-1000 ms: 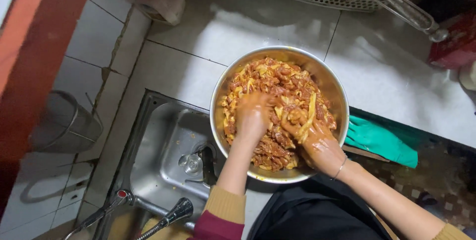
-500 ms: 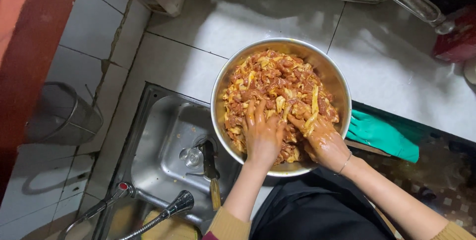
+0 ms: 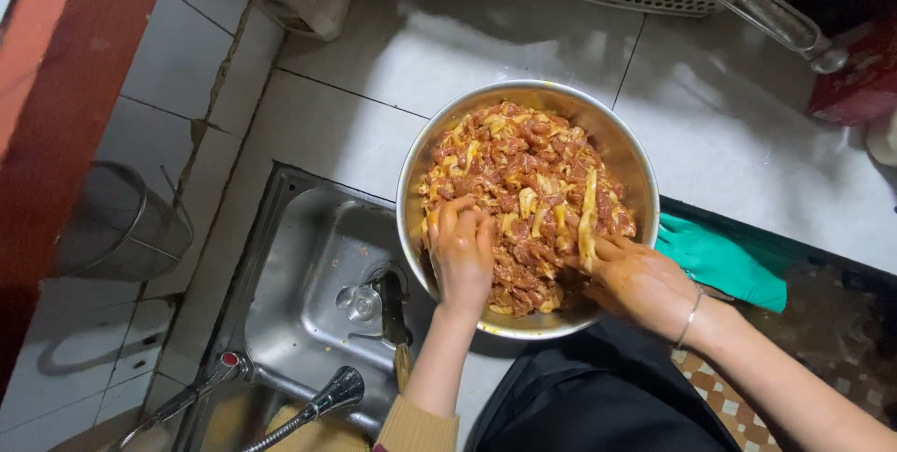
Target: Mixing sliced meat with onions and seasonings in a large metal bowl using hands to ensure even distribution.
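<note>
Currently both hands work inside the steel bowl (image 3: 416,181) of chopped marinated meat (image 3: 523,181). Left hand (image 3: 462,251): fingers spread, palm down, pressed onto the meat at the near rim. Right hand (image 3: 643,286): fingers loosely curled into the mix, possibly gripping a pale strip; view unclear. Green cloth (image 3: 721,263) lies just right of the right hand. Sink (image 3: 308,275) lies left of the left hand.

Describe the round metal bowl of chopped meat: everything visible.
The round shiny metal bowl looks like steel, wide with a thin rolled rim. It stands upright on the white tiled counter, its near-left edge overhanging the steel sink. It is nearly full of reddish-brown seasoned meat pieces and pale strips. The left hand and right hand both press into the mix at the near side.
</note>
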